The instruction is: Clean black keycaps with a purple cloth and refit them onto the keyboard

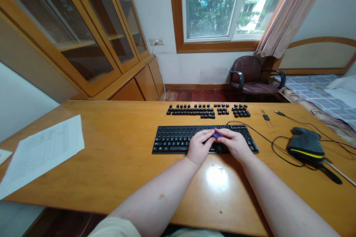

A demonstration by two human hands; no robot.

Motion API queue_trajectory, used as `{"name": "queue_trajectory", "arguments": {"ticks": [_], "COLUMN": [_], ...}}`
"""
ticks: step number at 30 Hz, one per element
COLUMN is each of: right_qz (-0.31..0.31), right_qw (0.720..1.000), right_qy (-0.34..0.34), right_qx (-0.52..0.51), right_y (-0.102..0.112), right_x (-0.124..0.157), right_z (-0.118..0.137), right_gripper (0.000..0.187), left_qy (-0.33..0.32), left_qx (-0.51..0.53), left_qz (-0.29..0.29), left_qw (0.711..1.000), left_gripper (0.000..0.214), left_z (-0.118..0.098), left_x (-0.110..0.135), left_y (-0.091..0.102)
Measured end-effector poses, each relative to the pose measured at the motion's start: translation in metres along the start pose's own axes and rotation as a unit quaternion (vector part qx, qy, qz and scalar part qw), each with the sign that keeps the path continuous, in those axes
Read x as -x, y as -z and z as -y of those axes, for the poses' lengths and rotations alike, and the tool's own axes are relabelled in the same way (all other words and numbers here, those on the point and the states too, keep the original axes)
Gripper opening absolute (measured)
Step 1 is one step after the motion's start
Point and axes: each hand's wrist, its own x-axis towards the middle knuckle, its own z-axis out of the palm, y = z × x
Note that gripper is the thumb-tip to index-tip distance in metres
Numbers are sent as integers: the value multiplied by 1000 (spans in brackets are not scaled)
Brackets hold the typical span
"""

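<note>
A black keyboard [172, 149] lies lengthwise in front of me on the wooden desk. Over its right half, my left hand [200, 144] and my right hand [232, 140] meet at the fingertips. Between them they pinch a small purple object [217, 133], whose kind I cannot make out because the fingers cover much of it. Both hands are closed on it, and they hide part of the keys below. Behind the keyboard, black keycaps [191, 112] are laid out loose in rows and groups.
To the right are a small black tool with thin wire loops [266, 117], a cable with a plug [279, 113] and a grey brush-like item with a yellow stripe [306, 144]. Paper sheets [52, 144] lie at the left. An armchair [250, 74] stands beyond the desk.
</note>
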Motion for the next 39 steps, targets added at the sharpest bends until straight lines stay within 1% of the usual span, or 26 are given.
{"name": "queue_trajectory", "arguments": {"ticks": [3,7,10,13,15,17,20,23,26,30,32,34,37,39], "right_qz": [-33,-50,-58,-84,-100,-94,-55,-44,-63,-86,-90,-84,-58,-37], "right_qw": [999,999,997,992,990,994,998,999,998,989,985,989,998,999], "right_qy": [1,-1,-29,-60,-62,-39,8,15,-14,-83,-93,-72,-17,5], "right_qx": [8,-7,-42,-77,-78,-48,4,10,-2,-87,-116,-102,-27,10], "right_y": [-3,-9,-12,-13,-13,-11,-10,-9,-10,-13,-14,-13,-10,-7], "right_x": [1,3,5,6,5,4,3,2,3,6,6,6,4,3], "right_z": [1,1,0,-1,0,2,6,8,7,4,3,4,4,3], "right_gripper": [25,19,20,21,21,18,18,20,18,21,22,21,20,21], "left_qy": [3,24,38,45,47,47,41,41,55,75,79,75,64,62], "left_qx": [11,27,26,14,12,21,32,35,45,45,44,50,64,65], "left_qz": [9,-4,-20,-39,-44,-32,-1,3,-14,-56,-66,-60,-21,-1], "left_qw": [1000,999,999,998,998,998,999,999,997,995,994,994,996,996], "left_gripper": [27,22,18,14,13,14,23,27,18,7,7,9,14,18], "left_z": [-1,-2,-1,-1,0,0,0,-1,-2,-5,-6,-7,-5,-3], "left_x": [0,-2,-3,-2,-1,-1,-2,-3,-3,-3,-3,-4,-4,-4], "left_y": [0,0,2,2,2,1,0,0,0,0,0,0,1,2]}}
